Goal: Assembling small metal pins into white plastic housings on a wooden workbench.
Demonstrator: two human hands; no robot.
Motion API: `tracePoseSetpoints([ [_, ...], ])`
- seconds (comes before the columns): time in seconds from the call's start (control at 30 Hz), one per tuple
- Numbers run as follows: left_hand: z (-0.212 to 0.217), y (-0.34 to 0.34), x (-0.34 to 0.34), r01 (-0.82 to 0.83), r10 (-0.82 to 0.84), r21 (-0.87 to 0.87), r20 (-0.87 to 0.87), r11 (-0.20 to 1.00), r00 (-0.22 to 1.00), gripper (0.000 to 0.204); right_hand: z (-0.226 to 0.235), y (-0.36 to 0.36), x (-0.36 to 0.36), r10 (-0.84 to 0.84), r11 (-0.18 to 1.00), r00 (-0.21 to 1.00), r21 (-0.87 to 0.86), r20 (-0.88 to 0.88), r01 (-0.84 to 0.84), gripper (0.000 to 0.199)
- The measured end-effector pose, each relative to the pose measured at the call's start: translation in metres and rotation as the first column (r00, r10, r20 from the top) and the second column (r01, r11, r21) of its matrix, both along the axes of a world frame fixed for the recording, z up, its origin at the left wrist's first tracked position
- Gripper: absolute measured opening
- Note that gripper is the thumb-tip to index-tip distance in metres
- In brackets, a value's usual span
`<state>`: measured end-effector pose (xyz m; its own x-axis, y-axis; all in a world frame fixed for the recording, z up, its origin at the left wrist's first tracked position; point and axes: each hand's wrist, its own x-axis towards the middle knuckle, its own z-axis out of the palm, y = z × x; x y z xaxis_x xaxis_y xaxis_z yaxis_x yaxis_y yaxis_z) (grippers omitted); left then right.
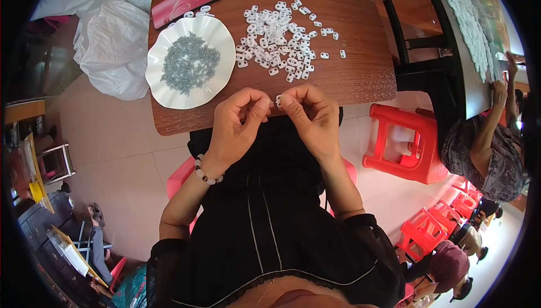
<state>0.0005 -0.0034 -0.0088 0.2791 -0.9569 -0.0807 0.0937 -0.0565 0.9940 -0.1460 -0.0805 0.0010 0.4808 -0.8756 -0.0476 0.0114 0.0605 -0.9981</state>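
Observation:
Just off the near table edge, my right hand (314, 117) pinches a small white plastic piece with two holes (279, 100) between thumb and fingertip. Facing it, my left hand (241, 119) is closed in a pinch, its fingertips almost touching that piece. What the left fingers hold is too small to make out. Beyond my left hand stands a white wavy-rimmed plate (160, 91) with a heap of small grey pin-like parts (190, 63) in it. Loose white two-holed pieces (273, 34) lie piled on the table beyond my hands.
The brown wooden table (355, 80) also bears a pink phone (187, 3) at the far left. A white plastic bag (112, 46) hangs off its left side. A red stool (403, 144) stands at the right. Other people sit farther right, one arm (490, 113) reaching to another table.

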Motion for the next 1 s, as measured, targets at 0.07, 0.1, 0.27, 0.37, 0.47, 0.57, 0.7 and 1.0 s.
tracePoseSetpoints([
  [0.07,0.0002,-0.0002,-0.0003,-0.004,0.004,-0.008,0.021,1.0,1.0,0.019,0.0045,0.0003,-0.0012,0.015,1.0,0.999,0.0,-0.031,-0.015,0.012],
  [0.1,-0.0004,-0.0002,-0.0004,-0.002,0.002,-0.004,0.021,1.0,1.0,0.019,0.0053,0.0005,-0.0018,0.033,0.999,0.998,-0.003,-0.061,-0.033,0.011],
  [0.27,-0.003,-0.0017,-0.001,0.003,-0.001,-0.028,0.067,1.0,0.998,0.019,0.001,0.0011,0.0012,-0.023,0.999,0.999,-0.048,-0.042,0.021,0.011],
  [0.37,-0.0025,-0.0023,-0.0029,-0.018,0.019,-0.032,0.052,0.999,0.998,0.018,0.0004,0.0012,0.0015,-0.028,0.998,0.998,-0.064,-0.049,0.025,0.011],
  [0.47,-0.0051,-0.0018,-0.0019,-0.02,0.023,-0.037,0.076,0.999,0.997,0.017,0.0019,0.0023,0.0026,-0.04,0.995,0.997,-0.098,-0.067,0.033,0.011],
  [0.57,-0.0043,-0.0008,-0.0031,-0.038,0.04,-0.019,0.124,0.999,0.991,0.017,0.0021,0.0027,0.0024,-0.051,0.99,0.994,-0.134,-0.093,0.038,0.01],
  [0.7,-0.0066,-0.0018,-0.0044,-0.056,0.059,-0.026,0.132,0.998,0.989,0.016,0.0031,0.0039,0.0012,-0.033,0.988,0.99,-0.153,-0.137,0.012,0.009],
  [1.0,-0.0061,-0.0002,-0.007,-0.103,0.105,-0.021,0.167,0.994,0.98,0.013,-0.0008,0.0074,0.0042,-0.093,0.948,0.983,-0.317,-0.161,0.038,0.01],
])
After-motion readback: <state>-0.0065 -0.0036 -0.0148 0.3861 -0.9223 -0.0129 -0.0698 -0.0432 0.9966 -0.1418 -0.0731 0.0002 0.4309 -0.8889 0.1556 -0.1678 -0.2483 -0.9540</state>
